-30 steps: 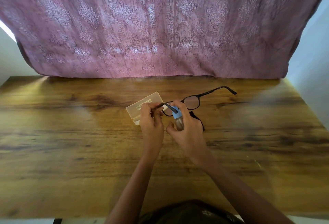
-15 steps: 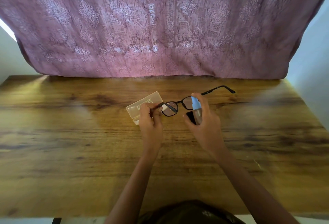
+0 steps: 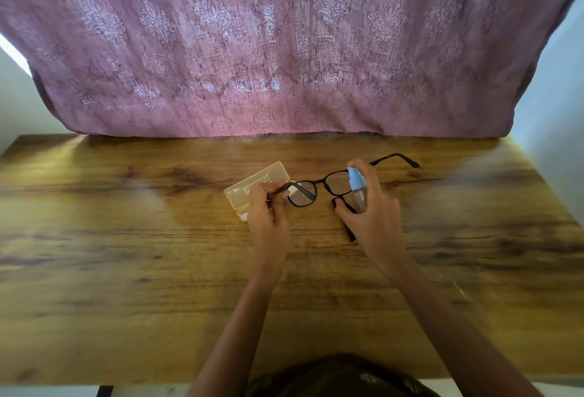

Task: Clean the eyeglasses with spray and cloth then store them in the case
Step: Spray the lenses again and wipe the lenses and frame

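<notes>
My left hand [image 3: 268,213] pinches the left temple of the black-framed eyeglasses [image 3: 319,186], which it holds above the wooden table [image 3: 126,254] with the right temple pointing back right. My right hand [image 3: 369,210] grips a small clear spray bottle with a blue nozzle [image 3: 357,186], held upright just in front of the right lens, index finger on top of the nozzle. A dark cloth [image 3: 346,218] lies on the table under my right hand, mostly hidden. The translucent case [image 3: 252,186] lies behind my left hand, partly covered by it.
A mauve patterned curtain [image 3: 284,49] hangs along the table's back edge. Pale walls stand at both sides. The near table edge runs just in front of my body.
My right hand has carried the spray bottle from the left lens rightward to the right lens. My left hand has kept the glasses almost still.
</notes>
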Motion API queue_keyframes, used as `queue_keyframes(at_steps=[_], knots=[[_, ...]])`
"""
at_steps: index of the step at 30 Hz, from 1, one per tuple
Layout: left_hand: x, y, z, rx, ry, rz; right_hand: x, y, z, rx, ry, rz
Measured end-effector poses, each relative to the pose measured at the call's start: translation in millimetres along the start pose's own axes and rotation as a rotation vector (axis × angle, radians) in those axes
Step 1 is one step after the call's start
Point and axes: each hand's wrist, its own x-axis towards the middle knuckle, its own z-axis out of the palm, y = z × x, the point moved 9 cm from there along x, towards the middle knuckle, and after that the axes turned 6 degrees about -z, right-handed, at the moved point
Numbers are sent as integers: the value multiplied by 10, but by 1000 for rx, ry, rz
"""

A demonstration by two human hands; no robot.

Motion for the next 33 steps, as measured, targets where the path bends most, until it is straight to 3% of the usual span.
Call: queue_keyframes(at_steps=[23,33], knots=[[-2,-41,9,10,1,-12,-83,-6,-50,70,44,32],[-5,-53,16,45,-3,-28,-91,36,49,70,-42,14]])
